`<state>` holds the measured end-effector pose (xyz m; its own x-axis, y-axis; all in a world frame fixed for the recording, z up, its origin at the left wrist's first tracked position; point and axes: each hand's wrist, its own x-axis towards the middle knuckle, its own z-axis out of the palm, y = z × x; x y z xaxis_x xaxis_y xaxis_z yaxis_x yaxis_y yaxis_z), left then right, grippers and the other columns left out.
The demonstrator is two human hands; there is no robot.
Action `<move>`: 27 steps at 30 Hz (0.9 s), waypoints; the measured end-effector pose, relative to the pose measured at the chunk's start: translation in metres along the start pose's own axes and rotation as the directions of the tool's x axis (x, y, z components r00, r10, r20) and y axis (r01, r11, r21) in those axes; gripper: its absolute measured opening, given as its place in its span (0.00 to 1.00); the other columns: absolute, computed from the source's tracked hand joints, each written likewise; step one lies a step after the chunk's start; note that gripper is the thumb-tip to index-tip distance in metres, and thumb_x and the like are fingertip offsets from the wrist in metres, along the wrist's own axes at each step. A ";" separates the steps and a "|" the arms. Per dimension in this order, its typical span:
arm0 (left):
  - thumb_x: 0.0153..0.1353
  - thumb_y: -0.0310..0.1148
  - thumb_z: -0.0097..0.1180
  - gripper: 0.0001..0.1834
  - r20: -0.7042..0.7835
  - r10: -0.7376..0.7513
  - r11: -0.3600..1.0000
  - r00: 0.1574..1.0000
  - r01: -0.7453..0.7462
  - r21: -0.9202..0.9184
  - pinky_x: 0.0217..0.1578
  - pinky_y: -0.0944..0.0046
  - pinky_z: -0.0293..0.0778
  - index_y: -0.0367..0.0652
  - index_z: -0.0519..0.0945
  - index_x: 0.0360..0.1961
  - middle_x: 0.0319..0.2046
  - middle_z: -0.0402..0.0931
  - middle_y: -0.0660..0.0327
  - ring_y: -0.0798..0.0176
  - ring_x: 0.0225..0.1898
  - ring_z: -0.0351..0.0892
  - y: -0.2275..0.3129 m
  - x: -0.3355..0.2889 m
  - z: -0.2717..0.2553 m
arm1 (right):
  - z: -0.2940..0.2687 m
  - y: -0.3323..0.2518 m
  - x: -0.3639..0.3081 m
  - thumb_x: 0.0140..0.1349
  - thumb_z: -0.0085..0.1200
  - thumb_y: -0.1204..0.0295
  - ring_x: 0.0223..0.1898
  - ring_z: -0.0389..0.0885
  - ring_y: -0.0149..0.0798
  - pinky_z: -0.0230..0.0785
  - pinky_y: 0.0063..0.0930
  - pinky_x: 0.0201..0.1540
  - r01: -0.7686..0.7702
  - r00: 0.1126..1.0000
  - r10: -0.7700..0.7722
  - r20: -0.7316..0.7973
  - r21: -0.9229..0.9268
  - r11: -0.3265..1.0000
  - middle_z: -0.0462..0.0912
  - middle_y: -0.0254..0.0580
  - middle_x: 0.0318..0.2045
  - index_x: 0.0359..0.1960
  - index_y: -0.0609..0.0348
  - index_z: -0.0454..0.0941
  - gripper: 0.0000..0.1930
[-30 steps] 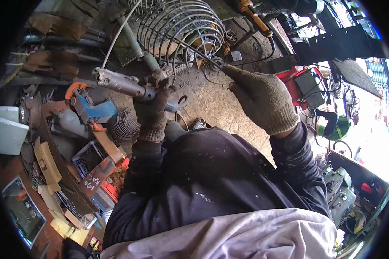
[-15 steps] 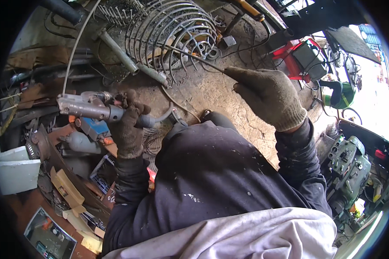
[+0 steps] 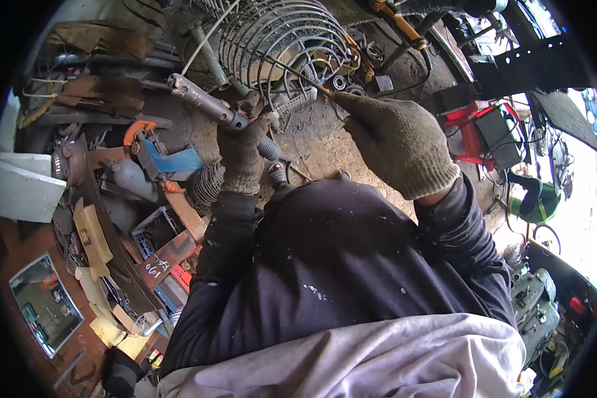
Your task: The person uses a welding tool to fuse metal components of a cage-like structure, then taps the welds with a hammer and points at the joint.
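My left hand [image 3: 242,159], in a dirty knitted glove, is closed round a welding electrode holder [image 3: 209,105]. A thin pale welding rod [image 3: 209,38] sticks out of the holder's head, slanting up and away to the right. From the holder's rear a cable with a ribbed sleeve [image 3: 269,148] runs down. My gloved right hand [image 3: 401,142] is closed on a thin dark metal rod [image 3: 302,76]. That rod points up-left and crosses, in view, the near side of a round cage of bent wire bars [image 3: 272,28]; whether it touches is unclear.
Metal pipes [image 3: 209,58] and loose rings [image 3: 339,83] lie by the cage. An orange power tool [image 3: 401,25] is beyond at the right, near a red-and-grey machine [image 3: 497,136]. On the left stand a blue clamp-like tool [image 3: 172,159], a grey cylinder [image 3: 134,179] and open cardboard boxes [image 3: 93,235].
The view has shifted, moving the surroundings. My left hand has carried the holder up and rightward, closer to the right hand, and the holder has tilted. The right hand keeps its grip on the rod.
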<state>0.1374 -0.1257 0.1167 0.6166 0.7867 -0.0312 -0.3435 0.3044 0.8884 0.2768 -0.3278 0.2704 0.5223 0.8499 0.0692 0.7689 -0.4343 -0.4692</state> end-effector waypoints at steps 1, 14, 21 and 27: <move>0.50 0.18 0.70 0.31 -0.023 0.005 1.000 1.000 -0.005 0.024 0.48 0.61 0.83 0.35 0.74 0.57 0.50 0.79 0.55 0.60 0.49 0.83 -0.002 -0.001 0.003 | 0.000 0.002 0.000 0.65 0.53 0.63 0.35 0.86 0.54 0.78 0.47 0.38 0.014 1.000 -0.014 -0.004 0.000 1.000 0.86 0.50 0.32 0.53 0.47 0.83 0.16; 0.49 0.30 0.76 0.26 -0.032 0.012 0.950 0.999 -0.001 0.314 0.37 0.63 0.78 0.39 0.76 0.47 0.38 0.76 0.64 0.69 0.37 0.77 -0.026 -0.001 -0.010 | -0.004 0.004 -0.001 0.66 0.53 0.63 0.37 0.86 0.54 0.78 0.45 0.40 -0.008 1.000 0.007 0.019 0.044 0.999 0.86 0.52 0.34 0.55 0.48 0.82 0.17; 0.49 0.31 0.77 0.27 -0.057 -0.029 0.951 0.998 0.045 0.306 0.38 0.62 0.79 0.40 0.76 0.48 0.39 0.77 0.64 0.68 0.38 0.78 -0.019 -0.003 -0.001 | -0.009 -0.002 -0.001 0.67 0.54 0.64 0.41 0.86 0.55 0.78 0.44 0.44 -0.078 0.993 0.074 0.095 0.037 0.996 0.86 0.53 0.37 0.57 0.49 0.82 0.18; 0.49 0.30 0.77 0.26 -0.027 -0.015 0.965 1.000 0.022 0.260 0.40 0.63 0.79 0.40 0.77 0.48 0.41 0.78 0.64 0.68 0.39 0.78 -0.021 -0.002 -0.005 | -0.006 0.000 -0.002 0.66 0.55 0.65 0.40 0.86 0.55 0.78 0.44 0.42 -0.055 0.996 0.049 0.069 0.076 0.996 0.86 0.54 0.36 0.58 0.50 0.81 0.19</move>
<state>0.1399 -0.1309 0.0960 0.6025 0.7961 -0.0572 -0.1343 0.1718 0.9759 0.2782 -0.3308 0.2751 0.5330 0.8460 -0.0151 0.7091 -0.4564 -0.5375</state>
